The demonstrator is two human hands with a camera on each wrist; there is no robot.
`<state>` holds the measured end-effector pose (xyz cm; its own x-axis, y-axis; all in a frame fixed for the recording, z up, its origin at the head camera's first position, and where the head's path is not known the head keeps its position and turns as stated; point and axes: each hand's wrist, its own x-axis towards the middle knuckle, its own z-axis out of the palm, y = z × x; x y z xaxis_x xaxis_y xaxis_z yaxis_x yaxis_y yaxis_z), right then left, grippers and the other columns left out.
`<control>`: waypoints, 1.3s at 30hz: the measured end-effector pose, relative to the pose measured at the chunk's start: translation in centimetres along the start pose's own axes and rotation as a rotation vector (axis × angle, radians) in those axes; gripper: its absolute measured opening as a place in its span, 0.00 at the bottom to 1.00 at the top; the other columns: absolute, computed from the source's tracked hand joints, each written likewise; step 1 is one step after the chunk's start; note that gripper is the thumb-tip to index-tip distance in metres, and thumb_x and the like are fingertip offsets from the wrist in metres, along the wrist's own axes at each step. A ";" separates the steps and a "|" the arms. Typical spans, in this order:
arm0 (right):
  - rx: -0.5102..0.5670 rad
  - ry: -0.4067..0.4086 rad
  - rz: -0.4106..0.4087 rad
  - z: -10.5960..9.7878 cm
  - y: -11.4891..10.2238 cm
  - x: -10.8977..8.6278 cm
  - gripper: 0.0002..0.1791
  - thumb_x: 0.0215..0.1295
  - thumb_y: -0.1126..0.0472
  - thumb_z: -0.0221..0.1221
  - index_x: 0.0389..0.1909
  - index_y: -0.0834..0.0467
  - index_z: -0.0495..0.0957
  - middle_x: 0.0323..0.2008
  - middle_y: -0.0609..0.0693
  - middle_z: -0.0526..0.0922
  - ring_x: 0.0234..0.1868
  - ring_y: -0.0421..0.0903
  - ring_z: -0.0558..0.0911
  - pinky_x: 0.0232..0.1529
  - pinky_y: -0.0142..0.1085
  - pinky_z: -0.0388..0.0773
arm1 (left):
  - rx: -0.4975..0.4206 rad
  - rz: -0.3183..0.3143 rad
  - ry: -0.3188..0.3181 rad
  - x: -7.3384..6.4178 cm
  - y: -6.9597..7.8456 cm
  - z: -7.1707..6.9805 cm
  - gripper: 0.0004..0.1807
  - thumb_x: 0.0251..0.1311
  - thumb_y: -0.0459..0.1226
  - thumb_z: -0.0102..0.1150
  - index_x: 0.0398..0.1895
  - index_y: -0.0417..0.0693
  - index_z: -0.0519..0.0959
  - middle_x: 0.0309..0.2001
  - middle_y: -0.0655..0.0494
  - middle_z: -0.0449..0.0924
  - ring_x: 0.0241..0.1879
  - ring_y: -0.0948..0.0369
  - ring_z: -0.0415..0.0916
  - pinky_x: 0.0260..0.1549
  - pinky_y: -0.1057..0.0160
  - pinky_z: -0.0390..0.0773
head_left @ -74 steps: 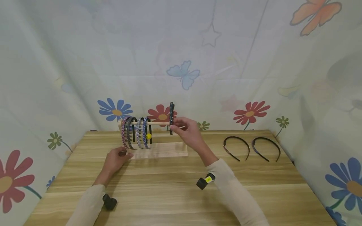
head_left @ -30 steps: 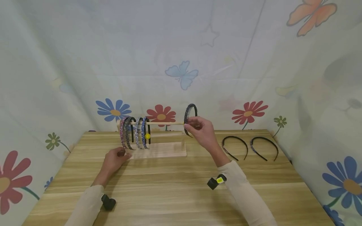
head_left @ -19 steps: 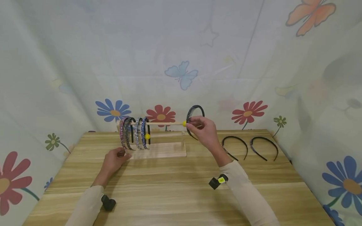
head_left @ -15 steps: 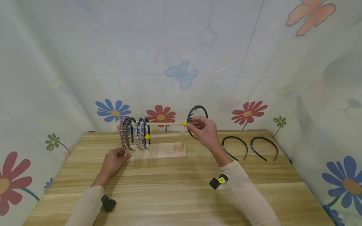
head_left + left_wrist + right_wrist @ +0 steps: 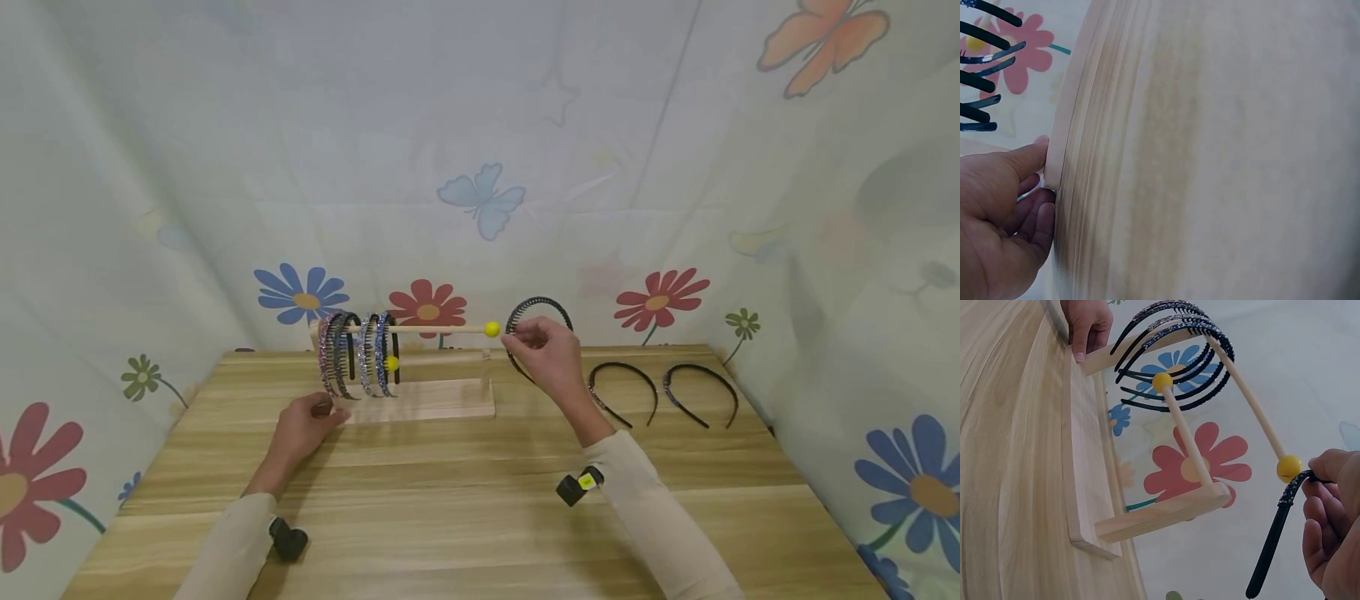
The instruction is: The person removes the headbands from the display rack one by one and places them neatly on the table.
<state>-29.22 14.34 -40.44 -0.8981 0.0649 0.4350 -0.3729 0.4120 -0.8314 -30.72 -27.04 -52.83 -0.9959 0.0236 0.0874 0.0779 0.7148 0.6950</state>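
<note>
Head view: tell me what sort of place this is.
Probably a small indoor booth set up for recording. Flower-printed cloth surrounds the table on three sides, a rack of headbands stands there, and black cameras sit at both wrists.

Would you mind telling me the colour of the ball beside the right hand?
Yellow; the ball shows best in the right wrist view.

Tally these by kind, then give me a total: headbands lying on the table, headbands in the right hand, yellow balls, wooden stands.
Headbands lying on the table: 2
Headband in the right hand: 1
Yellow balls: 2
Wooden stand: 1
Total: 6
</note>
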 end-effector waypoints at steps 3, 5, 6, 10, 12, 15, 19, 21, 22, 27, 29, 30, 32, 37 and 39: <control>-0.015 0.008 0.018 0.1 0.6 0.0 0.12 0.62 0.55 0.73 0.41 0.59 0.86 0.37 0.53 0.89 0.39 0.49 0.87 0.40 0.41 0.85 | 0.001 0.001 0.003 0.0 0.0 0.0 0.25 0.68 0.44 0.65 0.59 0.32 0.78 0.57 0.30 0.80 0.56 0.39 0.80 0.55 0.40 0.79; -0.027 0.007 0.035 0.1 1.0 0.1 0.13 0.62 0.55 0.72 0.41 0.59 0.86 0.37 0.54 0.89 0.39 0.49 0.88 0.41 0.43 0.85 | 0.001 0.000 0.006 0.0 0.0 0.0 0.26 0.68 0.44 0.65 0.59 0.32 0.78 0.57 0.30 0.80 0.56 0.39 0.80 0.55 0.40 0.79; -0.033 0.005 0.046 0.1 1.2 0.1 0.13 0.62 0.55 0.72 0.41 0.58 0.86 0.37 0.54 0.89 0.39 0.49 0.88 0.41 0.44 0.86 | 0.000 0.000 0.006 0.0 -0.1 0.0 0.26 0.68 0.44 0.65 0.59 0.32 0.78 0.57 0.30 0.80 0.56 0.39 0.80 0.55 0.40 0.79; -0.062 -0.004 0.081 0.3 2.0 0.0 0.13 0.63 0.53 0.72 0.40 0.58 0.86 0.37 0.53 0.89 0.39 0.49 0.88 0.41 0.45 0.86 | -0.001 -0.004 0.003 0.1 -0.2 0.1 0.27 0.68 0.45 0.65 0.60 0.32 0.78 0.58 0.30 0.79 0.56 0.39 0.80 0.55 0.40 0.79; -0.083 -0.005 0.092 0.5 2.5 0.0 0.13 0.63 0.52 0.72 0.39 0.58 0.86 0.37 0.53 0.89 0.39 0.49 0.88 0.40 0.45 0.86 | -0.001 -0.003 0.002 0.1 -0.2 0.1 0.27 0.69 0.45 0.65 0.60 0.32 0.78 0.58 0.30 0.79 0.56 0.39 0.80 0.55 0.40 0.79; -0.117 -0.001 0.105 1.0 3.3 0.0 0.13 0.62 0.52 0.72 0.39 0.57 0.87 0.36 0.52 0.89 0.38 0.49 0.88 0.39 0.45 0.85 | -0.004 -0.006 0.000 0.1 -0.2 0.1 0.26 0.68 0.45 0.65 0.60 0.32 0.78 0.58 0.30 0.79 0.56 0.39 0.80 0.55 0.40 0.79; -0.147 -0.001 0.130 1.7 4.2 -0.1 0.13 0.62 0.52 0.72 0.38 0.57 0.87 0.35 0.53 0.89 0.38 0.49 0.88 0.39 0.46 0.85 | -0.002 -0.011 -0.001 0.0 0.0 0.1 0.27 0.68 0.45 0.65 0.60 0.32 0.78 0.58 0.30 0.79 0.56 0.39 0.80 0.55 0.40 0.79; -0.158 -0.009 0.146 2.0 4.7 -0.2 0.13 0.62 0.51 0.72 0.39 0.57 0.87 0.36 0.52 0.89 0.39 0.49 0.88 0.38 0.46 0.85 | -0.001 -0.011 -0.002 0.0 0.0 0.0 0.27 0.69 0.45 0.65 0.60 0.32 0.78 0.58 0.29 0.79 0.56 0.39 0.80 0.56 0.40 0.79; -0.165 -0.012 0.152 2.1 4.9 -0.2 0.13 0.62 0.51 0.72 0.39 0.57 0.87 0.36 0.52 0.89 0.39 0.49 0.87 0.38 0.45 0.85 | -0.002 -0.011 -0.002 0.0 0.0 0.0 0.27 0.69 0.45 0.65 0.60 0.31 0.77 0.58 0.29 0.79 0.56 0.39 0.80 0.56 0.40 0.79; -0.205 -0.027 0.167 2.5 6.0 -0.2 0.14 0.62 0.49 0.72 0.39 0.56 0.87 0.36 0.51 0.89 0.39 0.48 0.87 0.39 0.45 0.85 | -0.005 -0.002 0.001 0.0 0.0 0.0 0.26 0.68 0.44 0.65 0.60 0.31 0.78 0.58 0.29 0.79 0.56 0.39 0.80 0.55 0.40 0.79; -0.222 -0.031 0.167 2.6 6.3 -0.2 0.14 0.61 0.49 0.72 0.38 0.55 0.88 0.36 0.51 0.90 0.38 0.48 0.87 0.39 0.46 0.85 | -0.006 0.000 0.003 0.0 0.0 0.0 0.26 0.68 0.44 0.65 0.59 0.31 0.78 0.58 0.29 0.79 0.56 0.38 0.80 0.56 0.40 0.79; -0.229 -0.031 0.167 2.6 6.4 -0.2 0.14 0.61 0.49 0.72 0.37 0.55 0.88 0.35 0.51 0.90 0.38 0.48 0.88 0.39 0.46 0.85 | -0.006 0.001 0.005 0.0 0.0 0.0 0.26 0.68 0.44 0.65 0.59 0.31 0.78 0.58 0.29 0.79 0.56 0.38 0.80 0.56 0.40 0.79; -0.244 -0.032 0.169 2.8 6.7 -0.2 0.14 0.61 0.49 0.72 0.37 0.55 0.88 0.35 0.51 0.90 0.37 0.49 0.88 0.39 0.46 0.85 | -0.009 0.000 0.005 0.0 0.0 0.0 0.26 0.68 0.44 0.65 0.59 0.31 0.78 0.58 0.29 0.79 0.56 0.38 0.80 0.56 0.40 0.78; -0.259 -0.037 0.190 3.1 7.8 -0.1 0.11 0.61 0.51 0.73 0.35 0.55 0.87 0.34 0.51 0.90 0.36 0.47 0.87 0.39 0.45 0.84 | -0.010 -0.002 0.006 0.1 0.0 0.0 0.26 0.69 0.43 0.65 0.60 0.31 0.78 0.59 0.28 0.78 0.57 0.37 0.79 0.57 0.39 0.78; -0.264 -0.041 0.198 3.3 8.2 -0.1 0.10 0.61 0.52 0.73 0.34 0.55 0.87 0.33 0.50 0.89 0.35 0.47 0.87 0.39 0.45 0.84 | -0.006 0.001 0.008 0.1 0.0 0.0 0.26 0.68 0.43 0.65 0.59 0.31 0.78 0.58 0.28 0.78 0.57 0.37 0.79 0.57 0.39 0.78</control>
<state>-32.94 14.74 -48.47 -0.9576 0.1333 0.2554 -0.1216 0.6167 -0.7778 -30.77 -27.06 -52.84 -0.9955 0.0187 0.0934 0.0790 0.7102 0.6995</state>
